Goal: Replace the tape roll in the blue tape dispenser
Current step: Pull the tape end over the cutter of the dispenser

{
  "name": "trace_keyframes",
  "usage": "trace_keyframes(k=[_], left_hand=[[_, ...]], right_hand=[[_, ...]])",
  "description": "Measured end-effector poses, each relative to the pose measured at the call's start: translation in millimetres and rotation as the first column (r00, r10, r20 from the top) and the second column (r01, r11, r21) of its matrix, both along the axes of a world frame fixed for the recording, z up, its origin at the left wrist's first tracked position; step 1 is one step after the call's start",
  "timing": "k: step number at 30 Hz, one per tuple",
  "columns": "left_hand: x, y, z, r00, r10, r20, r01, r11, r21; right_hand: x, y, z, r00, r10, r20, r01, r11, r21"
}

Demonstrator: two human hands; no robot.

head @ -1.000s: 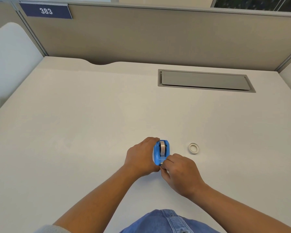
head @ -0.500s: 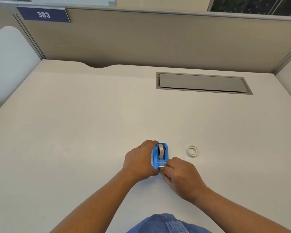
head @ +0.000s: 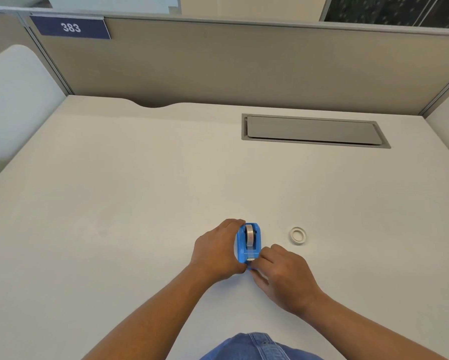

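The blue tape dispenser (head: 248, 242) stands on the white desk (head: 114, 203) near the person, a tape roll (head: 250, 236) seated in it. The left hand (head: 217, 250) grips its left side, while the right hand (head: 283, 274) pinches at its near end. An empty tape core (head: 298, 235) lies just to the right.

Tape dispenser (head: 247, 242): bright blue, w/ grey-silver roll (head: 249, 236) inside. Spare ring (head: 297, 235): white. Table (head: 140, 190): plain off-white. Hatch (head: 313, 130): grey. Partition (head: 244, 63): beige. Sign (head: 70, 27): navy, white "383". Garment (head: 259, 346): blue denim.
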State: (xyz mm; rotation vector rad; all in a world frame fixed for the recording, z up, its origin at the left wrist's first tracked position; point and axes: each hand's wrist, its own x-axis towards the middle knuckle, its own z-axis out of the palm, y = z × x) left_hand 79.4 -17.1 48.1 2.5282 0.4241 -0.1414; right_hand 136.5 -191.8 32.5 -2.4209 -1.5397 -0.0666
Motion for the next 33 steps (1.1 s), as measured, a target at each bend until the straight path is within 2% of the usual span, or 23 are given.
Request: trace_keyframes(k=[3,7,12,20,23,28,33], left_hand=[[-0.1,0.3,0.4,1.000,0.000,0.005,0.000,1.000,-0.001],[-0.6,0.0,-0.4,1.000,-0.001,-0.004,0.001,1.000,0.004],[-0.3,0.2,0.8,1.000,-0.004,-0.003,0.004,1.000,-0.001],[-0.3,-0.7,2.0,1.000,0.001,0.000,-0.001,1.000,-0.007],[-0.2,-0.6,2.2,1.000,0.000,-0.002,0.000,1.000,-0.004],[-0.4,0.2,2.6,1.000,-0.004,-0.010,0.003,1.000,-0.007],[-0.8,0.0,1.1,1.000,-0.003,-0.017,0.003,1.000,-0.006]], right_hand=[[-2.2,-1.4,2.4,0.999,-0.025,-0.040,0.026,1.000,0.004],[-3.7,-3.1,8.9,0.980,-0.135,-0.144,0.142,0.989,0.035],[-8.0,-1.1,17.7,0.917,-0.242,-0.317,0.276,0.959,0.065],[-6.7,8.4,23.7,0.837,-0.285,-0.468,0.365,0.927,0.087],[-4.9,11.1,23.5,0.817,-0.314,-0.484,0.379,0.924,0.041],[-5.5,8.7,18.0,0.873,-0.312,-0.376,0.323,0.946,-0.034],[-4.4,7.9,17.7,0.873,-0.349,-0.342,0.355,0.934,-0.046]])
